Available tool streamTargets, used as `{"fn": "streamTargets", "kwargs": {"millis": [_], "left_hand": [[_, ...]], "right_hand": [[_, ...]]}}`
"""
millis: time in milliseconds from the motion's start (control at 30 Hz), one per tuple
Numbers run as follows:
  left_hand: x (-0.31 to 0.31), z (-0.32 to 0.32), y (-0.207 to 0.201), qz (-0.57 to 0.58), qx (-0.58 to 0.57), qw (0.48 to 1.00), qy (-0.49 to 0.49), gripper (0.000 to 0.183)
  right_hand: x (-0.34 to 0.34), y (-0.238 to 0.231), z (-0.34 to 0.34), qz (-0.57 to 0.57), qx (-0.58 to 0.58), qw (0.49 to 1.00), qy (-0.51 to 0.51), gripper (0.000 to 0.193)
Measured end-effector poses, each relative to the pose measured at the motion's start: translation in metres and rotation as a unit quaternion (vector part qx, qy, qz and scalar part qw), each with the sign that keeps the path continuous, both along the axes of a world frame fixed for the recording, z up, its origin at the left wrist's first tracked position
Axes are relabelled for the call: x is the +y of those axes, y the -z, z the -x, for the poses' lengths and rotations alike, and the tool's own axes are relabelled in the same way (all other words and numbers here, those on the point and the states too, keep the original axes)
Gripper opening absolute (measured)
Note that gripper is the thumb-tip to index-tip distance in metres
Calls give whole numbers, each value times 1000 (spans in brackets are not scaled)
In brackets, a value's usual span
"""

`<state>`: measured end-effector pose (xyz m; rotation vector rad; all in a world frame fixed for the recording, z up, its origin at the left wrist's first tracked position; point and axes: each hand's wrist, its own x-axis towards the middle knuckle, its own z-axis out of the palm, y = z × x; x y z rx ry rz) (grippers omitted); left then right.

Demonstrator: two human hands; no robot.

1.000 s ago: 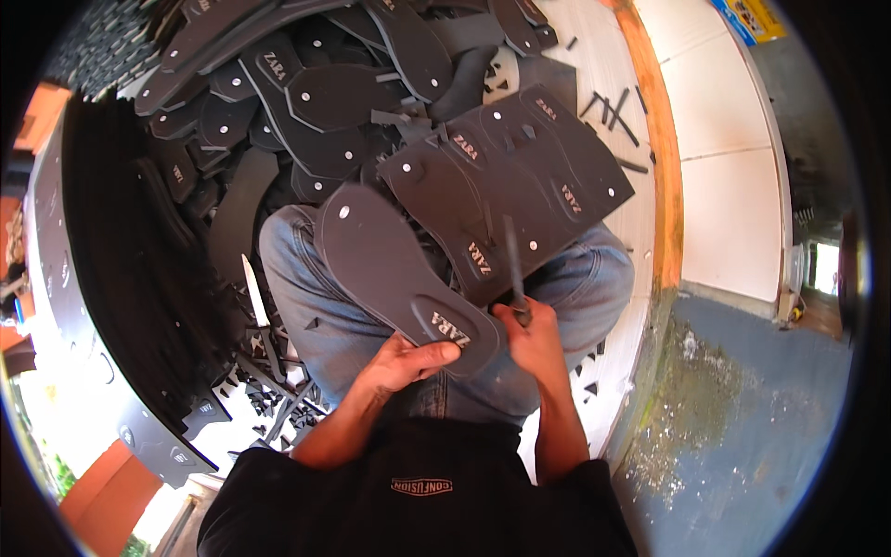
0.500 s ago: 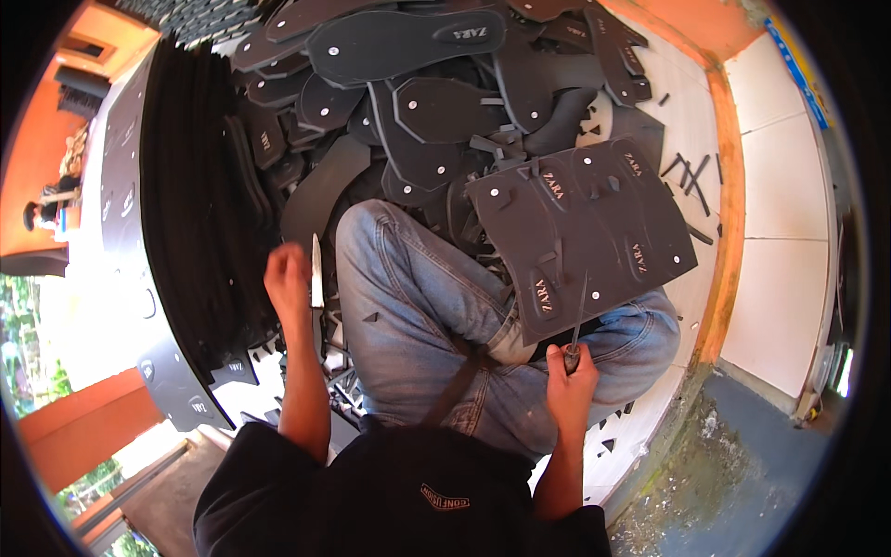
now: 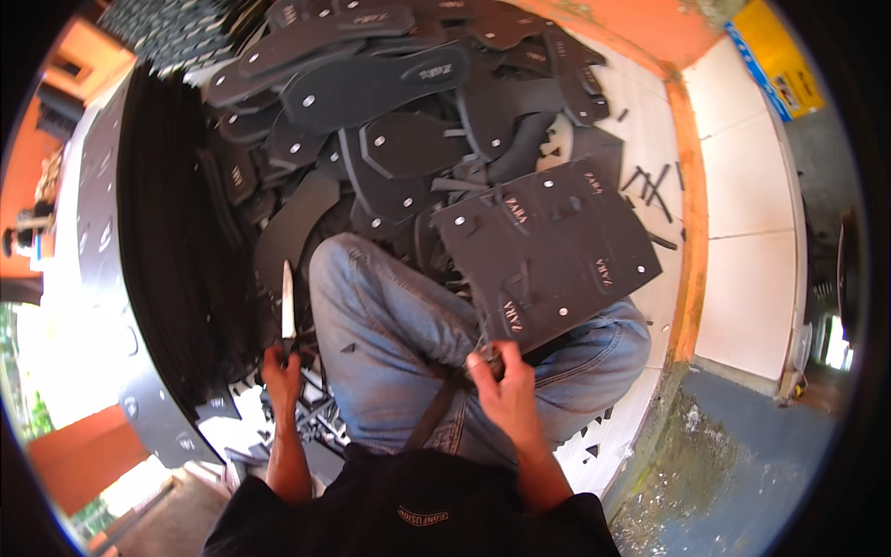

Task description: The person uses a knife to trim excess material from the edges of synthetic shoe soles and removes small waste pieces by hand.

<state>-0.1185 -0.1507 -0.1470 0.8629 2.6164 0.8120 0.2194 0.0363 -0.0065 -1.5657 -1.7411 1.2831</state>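
My left hand [image 3: 281,367] is closed around the dark handle of a knife [image 3: 288,302], whose pale blade points away from me beside my left knee. My right hand [image 3: 506,381] is closed around a thin-shafted hand tool [image 3: 485,353] above my lap; its shaft is hard to make out now. Just beyond that hand, a black foam sheet [image 3: 566,269] with sole outlines, light lettering and small white dots rests across my right leg. A few loose black scraps lie on the sheet.
Cut black sole pieces [image 3: 371,88] are heaped in front of me. A tall stack of dark sheets [image 3: 172,241] stands to the left. Narrow black offcuts [image 3: 650,190] lie on pale flooring at the right, beside an orange ledge [image 3: 689,232].
My left hand has drawn back and closed on the knife's handle. My right hand has moved left with its tool, away from the foam sheet's surface. The whole view has shifted slightly.
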Motion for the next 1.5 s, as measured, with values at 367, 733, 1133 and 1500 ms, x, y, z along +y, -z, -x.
{"fn": "streamTargets", "kwargs": {"millis": [367,733,1133,1500], "left_hand": [[132,-100,-142,-79,-521,829,189,27],[150,-117,-159,2,-530,797,289,30],[152,-116,-138,-12,-351,902,252,29],[160,-112,-138,-140,-96,942,288,22]], "right_hand": [[-6,-2,8,25,201,979,21,21],[26,-15,7,-289,-68,954,-36,17],[21,-11,10,-103,30,994,-23,23],[32,-13,-14,295,297,906,61,25]]}}
